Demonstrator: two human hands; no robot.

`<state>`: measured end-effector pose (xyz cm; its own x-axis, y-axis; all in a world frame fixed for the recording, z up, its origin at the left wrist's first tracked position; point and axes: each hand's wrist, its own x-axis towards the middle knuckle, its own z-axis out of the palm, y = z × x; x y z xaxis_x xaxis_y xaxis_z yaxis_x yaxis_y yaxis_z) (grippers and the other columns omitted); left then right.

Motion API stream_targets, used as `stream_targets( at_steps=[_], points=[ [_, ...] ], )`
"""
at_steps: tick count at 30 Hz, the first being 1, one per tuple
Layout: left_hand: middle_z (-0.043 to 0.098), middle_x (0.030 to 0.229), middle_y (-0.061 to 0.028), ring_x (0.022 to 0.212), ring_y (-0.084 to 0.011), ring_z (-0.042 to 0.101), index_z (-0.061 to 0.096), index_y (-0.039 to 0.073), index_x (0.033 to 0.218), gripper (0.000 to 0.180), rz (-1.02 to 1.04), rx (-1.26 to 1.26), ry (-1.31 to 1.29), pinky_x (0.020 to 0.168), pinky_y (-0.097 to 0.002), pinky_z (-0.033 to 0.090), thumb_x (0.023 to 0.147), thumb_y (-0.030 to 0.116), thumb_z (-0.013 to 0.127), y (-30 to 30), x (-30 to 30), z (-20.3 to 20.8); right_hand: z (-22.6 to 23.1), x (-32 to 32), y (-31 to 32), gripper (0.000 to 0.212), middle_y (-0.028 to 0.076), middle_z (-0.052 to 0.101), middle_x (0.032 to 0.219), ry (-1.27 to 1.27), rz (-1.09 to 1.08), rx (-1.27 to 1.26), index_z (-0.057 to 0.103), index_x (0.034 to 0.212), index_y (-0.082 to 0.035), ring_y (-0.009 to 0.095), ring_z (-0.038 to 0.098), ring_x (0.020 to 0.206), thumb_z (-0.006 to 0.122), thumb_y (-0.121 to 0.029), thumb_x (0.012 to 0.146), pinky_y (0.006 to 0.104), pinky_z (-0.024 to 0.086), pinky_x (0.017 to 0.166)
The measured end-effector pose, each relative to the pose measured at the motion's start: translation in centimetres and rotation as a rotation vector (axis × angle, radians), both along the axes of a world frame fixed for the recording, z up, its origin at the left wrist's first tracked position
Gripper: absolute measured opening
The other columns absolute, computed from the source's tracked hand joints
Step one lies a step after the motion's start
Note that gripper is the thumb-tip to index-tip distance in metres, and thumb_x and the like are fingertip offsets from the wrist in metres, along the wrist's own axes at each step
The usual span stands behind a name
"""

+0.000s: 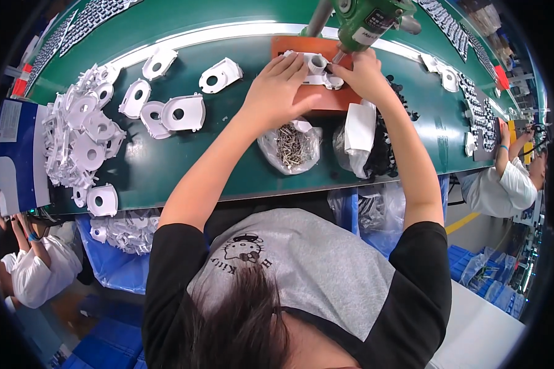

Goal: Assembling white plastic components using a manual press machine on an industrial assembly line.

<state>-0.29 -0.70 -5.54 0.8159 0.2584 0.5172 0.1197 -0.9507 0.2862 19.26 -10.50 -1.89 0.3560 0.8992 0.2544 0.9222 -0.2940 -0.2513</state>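
My left hand (pixel 282 89) lies with fingers stretched flat across a white plastic part (pixel 317 79), its thumb spread to the side. That part rests on an orange board (pixel 308 103) and has a round upright collar. My right hand (pixel 364 75) is at the part's right end, below the head of a green bench machine (pixel 370 24). Its fingers are curled close to the machine's metal tip (pixel 339 56); what they pinch, if anything, is hidden. Nearer me, beside the board, an open clear bag (pixel 290 147) holds many small metal screws.
White plastic housings (pixel 83 132) are heaped at the left, with several loose ones (pixel 183 113) on the green bench (pixel 228 166). Small black parts (pixel 385 150) and a white paper-topped bag (pixel 358 129) sit by my right forearm. Co-workers (pixel 501 184) are at both sides.
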Motion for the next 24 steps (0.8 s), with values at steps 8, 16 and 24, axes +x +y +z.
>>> stream_targets(
  at_steps=[8,16,24],
  points=[
    [0.053,0.128,-0.0115,0.123,-0.0276,0.044,0.057,0.004,0.119,0.042,0.024,-0.088,-0.068,0.105,-0.0399,0.032,0.081,0.022,0.054,0.4,0.0,-0.7,1.8,-9.5,-4.4,0.01,0.013,0.058,0.072,0.276,0.49,0.041,0.062,0.076,-0.002,0.03,0.057,0.069,0.063,-0.012,0.072,0.0387,0.046,0.063],
    [0.055,0.125,-0.0113,0.121,-0.0263,0.047,0.059,0.003,0.115,0.041,0.009,-0.119,-0.157,0.104,-0.0402,0.034,0.076,0.016,0.056,0.3,0.4,-1.0,-3.0,-13.6,-4.2,0.01,0.006,0.059,0.081,-0.058,0.507,-0.09,0.064,0.071,-0.007,0.024,0.054,0.089,0.063,-0.016,0.07,0.0354,0.042,0.078],
    [0.056,0.123,-0.011,0.12,-0.0266,0.047,0.06,0.003,0.112,0.038,0.004,-0.109,-0.188,0.103,-0.04,0.035,0.076,0.014,0.056,0.3,0.2,-1.0,-3.6,-14.2,-4.3,0.009,0.005,0.059,0.08,-0.14,0.542,-0.057,0.063,0.07,-0.007,0.023,0.054,0.09,0.063,-0.016,0.07,0.0344,0.042,0.076]
  ],
)
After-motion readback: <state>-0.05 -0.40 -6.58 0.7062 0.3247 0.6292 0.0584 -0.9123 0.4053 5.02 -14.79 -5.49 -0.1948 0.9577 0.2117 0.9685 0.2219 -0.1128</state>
